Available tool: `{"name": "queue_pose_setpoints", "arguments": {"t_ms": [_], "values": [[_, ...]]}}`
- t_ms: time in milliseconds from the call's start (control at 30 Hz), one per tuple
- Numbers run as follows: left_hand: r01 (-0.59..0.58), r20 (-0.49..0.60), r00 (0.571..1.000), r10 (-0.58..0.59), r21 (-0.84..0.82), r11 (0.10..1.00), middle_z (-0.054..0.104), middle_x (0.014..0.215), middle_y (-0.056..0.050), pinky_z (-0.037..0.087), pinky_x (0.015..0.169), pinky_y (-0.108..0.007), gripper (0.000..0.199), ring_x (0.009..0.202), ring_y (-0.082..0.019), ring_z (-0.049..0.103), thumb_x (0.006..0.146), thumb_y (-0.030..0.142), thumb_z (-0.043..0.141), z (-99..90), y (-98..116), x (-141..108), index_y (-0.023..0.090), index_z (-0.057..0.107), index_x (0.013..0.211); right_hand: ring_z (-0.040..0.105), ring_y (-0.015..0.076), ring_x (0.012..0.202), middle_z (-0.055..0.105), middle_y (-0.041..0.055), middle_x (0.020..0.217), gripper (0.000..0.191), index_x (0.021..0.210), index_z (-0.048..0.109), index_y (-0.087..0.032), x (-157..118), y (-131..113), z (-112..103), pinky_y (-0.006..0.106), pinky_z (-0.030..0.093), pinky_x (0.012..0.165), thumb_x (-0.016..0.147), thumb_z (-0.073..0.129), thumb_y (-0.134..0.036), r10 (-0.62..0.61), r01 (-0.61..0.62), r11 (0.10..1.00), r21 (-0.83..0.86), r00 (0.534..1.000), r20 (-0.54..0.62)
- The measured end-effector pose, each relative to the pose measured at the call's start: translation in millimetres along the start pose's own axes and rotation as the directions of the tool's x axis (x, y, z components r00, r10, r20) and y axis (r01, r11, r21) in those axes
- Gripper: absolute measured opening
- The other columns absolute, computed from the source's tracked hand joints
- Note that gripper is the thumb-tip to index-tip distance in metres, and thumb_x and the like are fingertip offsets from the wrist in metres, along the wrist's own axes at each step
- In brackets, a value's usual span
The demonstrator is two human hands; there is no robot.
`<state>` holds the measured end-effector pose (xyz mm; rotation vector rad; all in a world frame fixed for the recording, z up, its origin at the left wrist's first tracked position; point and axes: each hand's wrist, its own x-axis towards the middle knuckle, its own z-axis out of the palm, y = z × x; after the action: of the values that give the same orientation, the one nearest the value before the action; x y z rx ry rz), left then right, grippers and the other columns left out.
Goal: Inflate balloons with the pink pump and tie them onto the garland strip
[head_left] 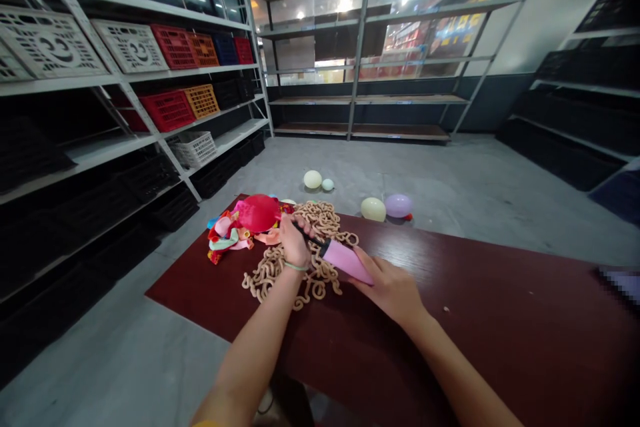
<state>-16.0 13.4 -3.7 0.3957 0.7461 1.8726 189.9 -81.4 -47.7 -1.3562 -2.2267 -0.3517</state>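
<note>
A pink hand pump (348,262) with a black end lies across the front of me, tilted over the table. My right hand (395,288) is closed around its pink body. My left hand (295,245) grips the black end, its fingers wrapped round it. Beyond that hand sits a partly filled red balloon (259,212); whether its neck is on the nozzle is hidden by my fingers. Limp balloons (225,238) in several colours lie heaped at the left. Beige curled strands (270,272) are piled under and behind my left hand.
The dark red table (475,333) stretches to the right, with a small pale bit (446,309) on it. On the floor beyond are a cream balloon (373,209), a purple balloon (399,205) and others. Shelves (210,70) with crates stand at the left; a metal rack (356,73) stands ahead.
</note>
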Motion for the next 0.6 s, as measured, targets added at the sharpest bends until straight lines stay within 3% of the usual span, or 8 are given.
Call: {"name": "queue_pose_setpoints", "arguments": {"t_ms": [167, 300, 467, 600], "values": [[-0.123, -0.123, 0.985, 0.117, -0.046, 0.991, 0.035, 0.057, 0.007, 0.026, 0.04, -0.019, 0.021, 0.04, -0.006, 0.036, 0.088, 0.032, 0.051, -10.7, 34.6, 20.1, 0.021, 0.038, 0.076, 0.064, 0.0204, 0.085, 0.07, 0.0081, 0.103, 0.052, 0.136, 0.052, -0.016, -2.3, 41.5, -10.8, 0.031, 0.042, 0.073, 0.094, 0.054, -0.047, -0.128, 0.124, 0.989, -0.086, 0.991, -0.04], [-0.146, -0.185, 0.974, 0.131, -0.072, 0.987, 0.034, 0.057, 0.008, 0.025, 0.04, -0.018, 0.022, 0.04, -0.005, 0.034, 0.086, 0.032, 0.052, -11.7, 33.8, 18.4, 0.021, 0.036, 0.075, 0.063, 0.0206, 0.081, 0.07, 0.0081, 0.098, 0.047, 0.129, 0.057, -0.016, -1.6, 33.5, -13.1, 0.031, 0.04, 0.068, 0.094, 0.054, -0.047, -0.091, 0.084, 0.985, -0.147, 0.995, -0.041], [-0.021, -0.031, 0.999, 0.02, -0.036, 0.999, 0.036, 0.054, 0.008, 0.025, 0.038, -0.019, 0.022, 0.039, -0.007, 0.036, 0.086, 0.033, 0.053, 9.5, 1.3, -3.7, 0.022, 0.037, 0.075, 0.063, 0.0193, 0.075, 0.07, 0.0069, 0.096, 0.049, 0.13, 0.056, -0.018, 1.6, -10.1, -4.3, 0.03, 0.038, 0.062, 0.093, 0.053, -0.049, 0.08, -0.083, 0.992, -0.091, 0.996, -0.029], [0.045, 0.116, 0.992, -0.049, 0.041, 0.998, 0.039, 0.054, 0.007, 0.026, 0.037, -0.019, 0.024, 0.038, -0.007, 0.037, 0.085, 0.035, 0.055, 21.7, -8.0, -3.1, 0.021, 0.04, 0.073, 0.065, 0.0193, 0.079, 0.07, 0.007, 0.101, 0.051, 0.131, 0.054, -0.018, 3.9, -16.8, -1.3, 0.029, 0.041, 0.063, 0.091, 0.056, -0.05, 0.155, -0.155, 0.988, 0.005, 0.988, 0.018]]}}
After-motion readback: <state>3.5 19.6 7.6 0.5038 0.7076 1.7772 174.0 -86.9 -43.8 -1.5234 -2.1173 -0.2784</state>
